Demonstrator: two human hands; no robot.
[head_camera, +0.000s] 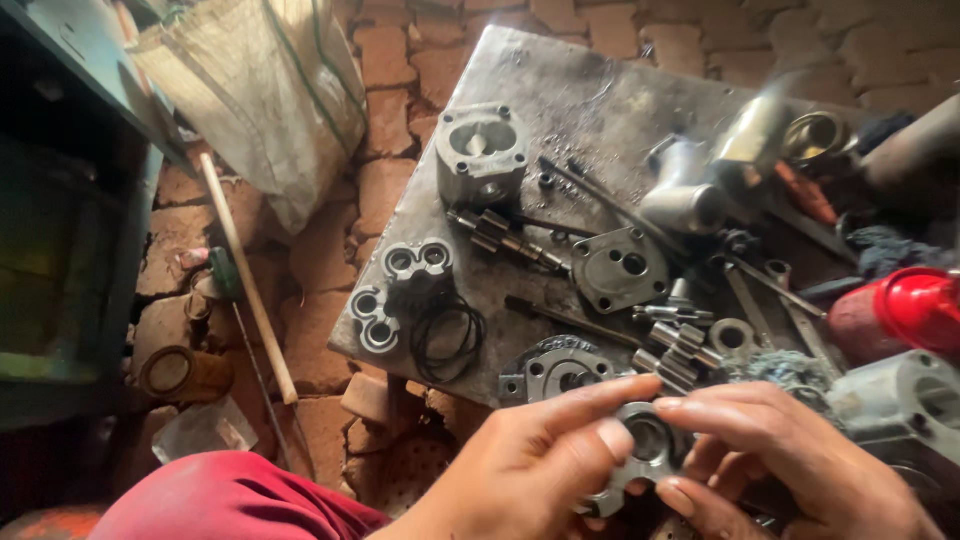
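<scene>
Brick-paved floor (400, 60), uneven; on it a low table (560, 90) formed by a bare, oil-stained metal plate carrying dismantled pump parts. Item in hand: a figure-eight metal bushing plate (640, 450) with two round bores, held at the near edge of the table, low in view, its long axis running diagonally from lower left to upper right. Left hand (540, 470): fingers curled round the lower left end, index finger stretched across the top of the piece. Right hand (780, 460): fingertips pinching the upper right end, thumb beneath. Both hands closed on the same piece, equally near it. On the table beyond: pump housing (480, 150) at the far side; two matching bushing plates (400, 290) near the left edge; black O-rings (448, 335) just beside them; gear shafts (505, 238); cover plate (618, 268); a second flanged body (555, 372) directly behind the hands. Wooden stick (245, 275) lying on the floor, left.
</scene>
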